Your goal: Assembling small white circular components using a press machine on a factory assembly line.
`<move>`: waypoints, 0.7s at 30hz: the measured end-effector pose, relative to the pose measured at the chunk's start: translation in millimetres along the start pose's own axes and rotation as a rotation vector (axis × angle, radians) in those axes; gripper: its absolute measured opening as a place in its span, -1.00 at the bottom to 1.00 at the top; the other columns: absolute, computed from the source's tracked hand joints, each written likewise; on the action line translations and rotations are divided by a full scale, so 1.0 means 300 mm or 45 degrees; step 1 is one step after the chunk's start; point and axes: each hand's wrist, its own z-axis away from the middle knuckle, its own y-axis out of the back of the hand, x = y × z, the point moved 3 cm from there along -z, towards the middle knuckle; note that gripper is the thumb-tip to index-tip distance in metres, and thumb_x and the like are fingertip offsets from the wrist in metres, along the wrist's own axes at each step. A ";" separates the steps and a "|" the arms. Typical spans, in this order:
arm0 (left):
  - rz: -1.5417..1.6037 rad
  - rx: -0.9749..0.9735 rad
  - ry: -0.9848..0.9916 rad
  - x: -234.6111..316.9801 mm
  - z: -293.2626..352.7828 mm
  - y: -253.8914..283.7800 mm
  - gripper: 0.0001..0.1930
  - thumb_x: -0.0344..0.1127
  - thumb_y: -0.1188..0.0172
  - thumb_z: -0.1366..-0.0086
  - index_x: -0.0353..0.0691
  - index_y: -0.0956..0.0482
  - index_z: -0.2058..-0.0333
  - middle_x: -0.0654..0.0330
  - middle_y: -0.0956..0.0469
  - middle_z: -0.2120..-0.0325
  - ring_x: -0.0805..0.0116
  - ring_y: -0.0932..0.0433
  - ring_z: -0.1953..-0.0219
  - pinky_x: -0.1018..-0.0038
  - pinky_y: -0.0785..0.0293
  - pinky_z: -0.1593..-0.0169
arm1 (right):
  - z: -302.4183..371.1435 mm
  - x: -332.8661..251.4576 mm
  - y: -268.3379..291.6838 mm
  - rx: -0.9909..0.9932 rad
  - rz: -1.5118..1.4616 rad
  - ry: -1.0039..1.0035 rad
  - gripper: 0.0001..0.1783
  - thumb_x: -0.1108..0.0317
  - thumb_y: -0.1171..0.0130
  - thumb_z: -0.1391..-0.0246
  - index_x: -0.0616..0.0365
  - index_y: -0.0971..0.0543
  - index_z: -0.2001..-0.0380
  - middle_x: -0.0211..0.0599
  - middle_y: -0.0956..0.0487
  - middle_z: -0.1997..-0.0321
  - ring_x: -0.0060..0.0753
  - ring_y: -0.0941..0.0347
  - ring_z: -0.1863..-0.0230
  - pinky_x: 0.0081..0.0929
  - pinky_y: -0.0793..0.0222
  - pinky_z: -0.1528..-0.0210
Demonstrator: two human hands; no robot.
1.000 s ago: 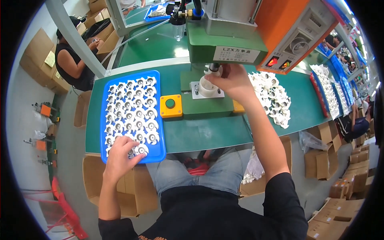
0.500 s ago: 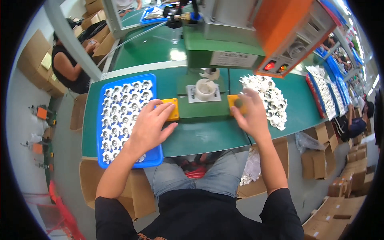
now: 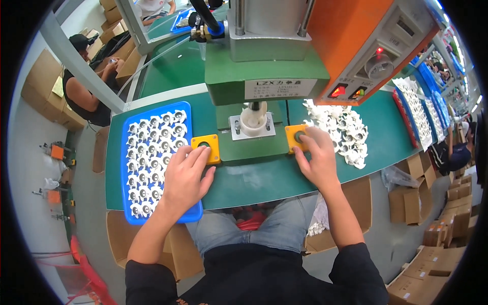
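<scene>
My left hand (image 3: 185,178) has its fingertips on the left yellow button box (image 3: 212,152), close to the green button, and holds nothing. My right hand (image 3: 320,160) rests with its fingers stretched over the right yellow button box (image 3: 291,133), a fingertip at its green button. Between them stands a green bench press (image 3: 218,79). Its dark ram reaches down into a round white holder (image 3: 248,127) on a metal plate (image 3: 236,133); a white part shows inside, partly hidden by the ram.
Left of the press, a blue tray (image 3: 125,175) carries rows of white plastic parts with dark centres. A loose pile of white parts (image 3: 351,134) lies to the right. An orange control box (image 3: 351,51) overhangs that side. Cardboard boxes (image 3: 178,249) sit below the bench; a co-worker (image 3: 81,91) sits at far left.
The press ram has come down into the white holder, and a red light now glows above the control box's dial. My right hand has settled on its button box. The view has shifted slightly.
</scene>
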 end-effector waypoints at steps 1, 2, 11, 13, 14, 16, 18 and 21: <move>0.022 -0.005 -0.002 -0.002 -0.001 0.001 -0.52 -0.36 -0.44 -0.12 -0.39 -0.63 -0.04 0.04 -0.65 0.03 0.01 -0.55 0.01 0.16 -0.52 -0.04 | 0.000 -0.004 0.001 0.003 -0.002 0.005 -0.64 0.37 -0.44 0.00 0.28 -0.62 0.15 -0.03 -0.55 -0.08 0.08 -0.50 -0.04 -0.08 -0.46 -0.08; 0.045 -0.010 -0.005 -0.004 -0.002 0.004 -0.52 -0.36 -0.43 -0.13 -0.38 -0.63 -0.03 0.04 -0.66 0.04 0.01 -0.56 0.02 0.16 -0.53 -0.03 | -0.001 -0.006 0.001 -0.015 -0.025 -0.016 -0.64 0.37 -0.45 0.01 0.27 -0.63 0.14 -0.03 -0.55 -0.09 0.08 -0.50 -0.05 -0.08 -0.45 -0.09; 0.160 0.182 0.178 -0.025 0.109 0.111 -0.56 -0.48 -0.42 -0.10 -0.38 -0.66 -0.01 0.02 -0.63 -0.10 -0.08 -0.54 -0.07 0.14 -0.49 -0.15 | -0.005 -0.044 0.008 0.029 -0.023 -0.114 -0.56 0.31 -0.49 0.01 0.21 -0.65 0.05 -0.01 -0.55 -0.15 0.07 -0.49 -0.14 -0.11 -0.43 -0.15; 0.179 0.275 0.270 -0.034 0.187 0.150 -0.59 -0.53 -0.39 -0.10 -0.38 -0.66 0.01 0.01 -0.62 -0.06 -0.05 -0.55 -0.05 0.15 -0.48 -0.13 | -0.017 -0.061 -0.009 0.034 -0.066 -0.129 -0.54 0.28 -0.50 0.00 0.20 -0.65 0.03 0.00 -0.55 -0.16 0.07 -0.49 -0.15 -0.11 -0.43 -0.17; 0.179 0.312 0.321 -0.035 0.224 0.170 -0.60 -0.54 -0.37 -0.11 -0.38 -0.65 0.02 0.00 -0.63 -0.03 -0.03 -0.55 -0.04 0.17 -0.48 -0.13 | -0.028 -0.065 -0.019 0.034 -0.146 -0.140 -0.51 0.26 -0.51 0.00 0.21 -0.65 0.01 0.01 -0.54 -0.17 0.09 -0.49 -0.16 -0.11 -0.43 -0.20; 0.147 0.365 0.419 -0.051 0.323 0.194 -0.63 -0.57 -0.33 -0.12 -0.38 -0.64 0.04 -0.01 -0.62 0.00 -0.02 -0.57 0.00 0.17 -0.49 -0.10 | -0.063 -0.080 -0.032 0.035 -0.226 -0.143 -0.48 0.24 -0.51 0.00 0.21 -0.64 -0.02 0.02 -0.54 -0.18 0.10 -0.49 -0.17 -0.10 -0.43 -0.22; 0.094 0.414 0.511 -0.068 0.429 0.204 -0.66 -0.59 -0.28 -0.18 -0.37 -0.63 0.04 -0.01 -0.62 0.03 0.00 -0.59 0.04 0.21 -0.52 -0.05 | -0.104 -0.096 -0.056 -0.014 -0.343 -0.201 -0.41 0.20 -0.54 0.03 0.23 -0.63 -0.05 0.03 -0.54 -0.20 0.11 -0.50 -0.19 -0.10 -0.43 -0.25; 0.139 0.525 0.755 -0.093 0.588 0.197 -0.68 -0.61 -0.24 -0.22 -0.38 -0.63 0.02 0.00 -0.61 0.06 0.08 -0.61 0.09 0.30 -0.54 0.06 | -0.168 -0.129 -0.070 -0.002 -0.423 -0.198 -0.36 0.18 -0.56 0.05 0.24 -0.61 -0.07 0.01 -0.54 -0.21 0.09 -0.51 -0.20 -0.11 -0.45 -0.24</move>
